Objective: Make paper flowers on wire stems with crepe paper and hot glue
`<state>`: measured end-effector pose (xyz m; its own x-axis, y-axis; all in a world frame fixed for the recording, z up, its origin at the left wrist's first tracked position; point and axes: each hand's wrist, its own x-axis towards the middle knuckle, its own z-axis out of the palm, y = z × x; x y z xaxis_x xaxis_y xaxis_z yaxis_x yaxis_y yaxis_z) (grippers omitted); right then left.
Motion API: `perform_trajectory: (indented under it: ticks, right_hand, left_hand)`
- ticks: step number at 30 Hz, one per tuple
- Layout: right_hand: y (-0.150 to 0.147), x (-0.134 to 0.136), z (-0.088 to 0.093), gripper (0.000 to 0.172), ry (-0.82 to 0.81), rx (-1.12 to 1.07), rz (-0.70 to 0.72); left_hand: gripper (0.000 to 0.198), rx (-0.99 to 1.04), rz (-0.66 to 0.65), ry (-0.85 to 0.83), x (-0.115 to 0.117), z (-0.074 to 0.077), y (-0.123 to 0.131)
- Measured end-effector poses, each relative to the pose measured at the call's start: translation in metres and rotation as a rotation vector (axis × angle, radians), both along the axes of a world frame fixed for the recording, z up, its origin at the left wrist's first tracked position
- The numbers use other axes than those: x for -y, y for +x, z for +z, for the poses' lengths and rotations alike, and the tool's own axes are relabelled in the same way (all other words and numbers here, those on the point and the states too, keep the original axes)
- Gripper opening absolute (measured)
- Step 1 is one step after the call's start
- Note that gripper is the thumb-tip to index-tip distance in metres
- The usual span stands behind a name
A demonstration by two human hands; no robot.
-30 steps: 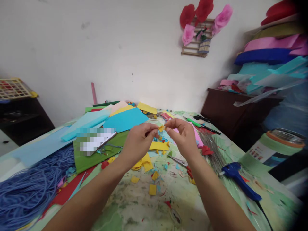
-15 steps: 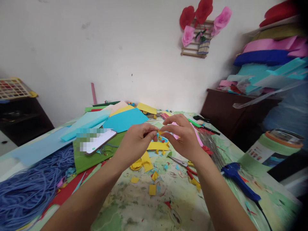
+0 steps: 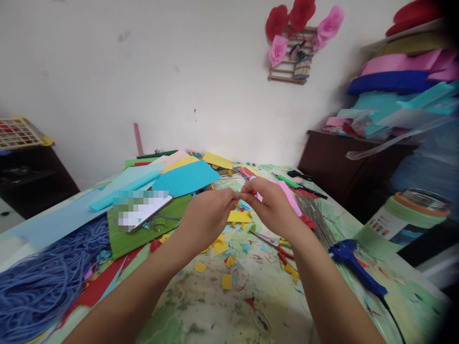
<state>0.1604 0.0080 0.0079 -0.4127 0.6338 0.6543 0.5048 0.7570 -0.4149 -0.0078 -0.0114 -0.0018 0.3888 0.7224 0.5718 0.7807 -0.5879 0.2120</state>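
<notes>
My left hand [image 3: 208,212] and my right hand [image 3: 271,204] meet fingertip to fingertip above the table. Both are closed in a pinch, and whatever lies between the fingers is too small and covered to make out. Below them are a yellow paper strip [image 3: 239,217] and yellow paper pieces [image 3: 220,245]. Scissors with red handles [image 3: 283,253] lie beneath my right wrist, blades pointing left. A small yellow square [image 3: 226,282] rests nearer to me on the patterned tablecloth.
At left are a phone [image 3: 152,212] on green paper [image 3: 125,246] and a heap of blue cord [image 3: 43,282]. Blue paper [image 3: 186,179] lies behind. A blue glue gun [image 3: 358,270], thin wires [image 3: 315,215] and a green jar [image 3: 405,220] stand or lie at right.
My right hand's spread fingers have closed into a pinch against my left fingertips. The small yellow bit seen between the hands is now hidden. The view has shifted slightly.
</notes>
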Motion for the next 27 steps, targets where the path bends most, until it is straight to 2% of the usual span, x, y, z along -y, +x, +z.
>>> perform_trajectory:
  ticks: [3, 7, 11, 15, 18, 21, 24, 27]
  right_hand:
    - [0.003, 0.000, 0.002, 0.014, -0.175, -0.030, 0.025]
    - [0.011, -0.003, 0.001, 0.014, -0.510, -0.152, 0.114]
    - [0.020, -0.009, -0.001, 0.009, -0.782, -0.238, 0.279]
    - [0.026, -0.013, -0.004, 0.007, -0.931, -0.238, 0.438]
    - [0.026, -0.015, -0.006, 0.009, -0.975, -0.237, 0.551]
    - [0.023, -0.016, -0.008, 0.008, -0.937, -0.291, 0.617]
    - [0.016, -0.015, -0.009, 0.010, -0.814, -0.390, 0.588]
    - [0.006, -0.010, -0.008, 0.013, -0.662, -0.386, 0.481]
  left_hand:
    - [0.024, -0.124, 0.033, 0.067, -0.002, -0.005, 0.002]
    - [0.017, -0.190, -0.012, 0.139, -0.004, -0.012, 0.003]
    - [0.018, -0.218, -0.152, 0.153, -0.003, -0.013, 0.003]
    - [0.027, -0.276, -0.271, 0.172, 0.000, -0.013, 0.003]
    - [0.028, -0.174, -0.327, 0.214, 0.001, -0.012, 0.003]
    - [0.019, 0.035, -0.311, 0.184, 0.005, -0.006, 0.005]
    - [0.012, 0.347, -0.260, -0.005, 0.008, 0.002, 0.005]
    - [0.010, 0.659, -0.231, -0.267, 0.008, 0.007, 0.003]
